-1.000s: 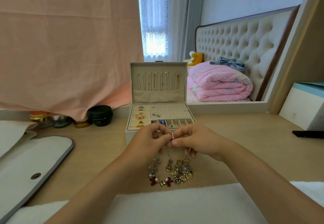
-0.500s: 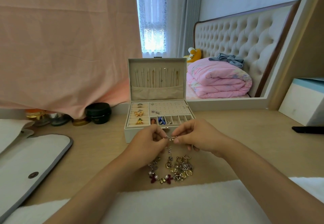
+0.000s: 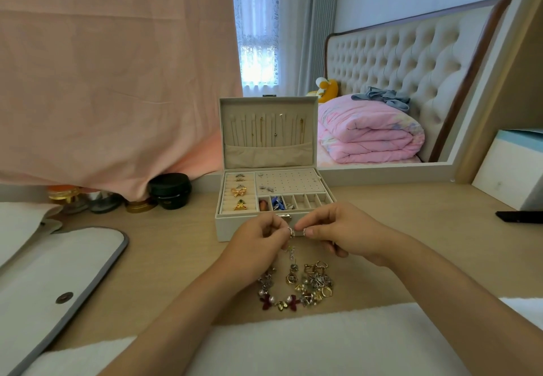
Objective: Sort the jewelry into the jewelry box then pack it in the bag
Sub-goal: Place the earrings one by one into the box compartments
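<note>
Jewelry box (image 3: 230, 227) lies long axis left-right, lid upright, facing us. Our left hand (image 3: 260, 239) and right hand (image 3: 345, 231), fingers curled, each pinch a silver piece (image 3: 291, 231).

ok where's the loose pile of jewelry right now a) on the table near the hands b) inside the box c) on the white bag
a: the jewelry pile lies on the table, nearer than the open jewelry box, close to the left hand and right hand.

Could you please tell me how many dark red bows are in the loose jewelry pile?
2. One dark red bow lies at the near left edge of the jewelry pile; the other bow sits just right of it. More may be hidden.
</note>
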{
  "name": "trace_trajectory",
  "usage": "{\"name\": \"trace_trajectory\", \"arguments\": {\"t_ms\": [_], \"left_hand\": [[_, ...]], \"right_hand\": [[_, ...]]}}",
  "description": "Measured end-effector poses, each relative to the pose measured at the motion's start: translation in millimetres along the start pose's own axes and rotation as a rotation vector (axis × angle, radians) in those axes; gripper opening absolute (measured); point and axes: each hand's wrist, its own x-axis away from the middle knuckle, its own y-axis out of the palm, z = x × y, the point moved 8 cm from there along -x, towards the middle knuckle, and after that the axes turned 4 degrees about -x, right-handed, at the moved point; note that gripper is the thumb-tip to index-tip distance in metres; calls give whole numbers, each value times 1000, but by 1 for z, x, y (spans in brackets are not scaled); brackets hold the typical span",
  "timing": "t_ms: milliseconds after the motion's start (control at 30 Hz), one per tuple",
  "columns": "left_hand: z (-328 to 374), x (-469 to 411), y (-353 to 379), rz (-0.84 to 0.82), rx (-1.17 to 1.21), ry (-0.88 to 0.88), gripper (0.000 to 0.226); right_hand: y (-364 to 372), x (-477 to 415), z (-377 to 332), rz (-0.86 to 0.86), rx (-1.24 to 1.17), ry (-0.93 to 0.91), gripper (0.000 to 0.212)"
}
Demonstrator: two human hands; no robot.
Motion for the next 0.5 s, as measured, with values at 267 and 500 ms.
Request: {"name": "trace_trajectory", "arguments": {"t_ms": [267,500], "left_hand": [[6,2,-3,25,-4,48,12],[8,5,-2,18,16,47,9]], "right_hand": [[-4,-1,-6,31,-32,-10,31],[7,7,-10,-98,119,-9,8]]}}
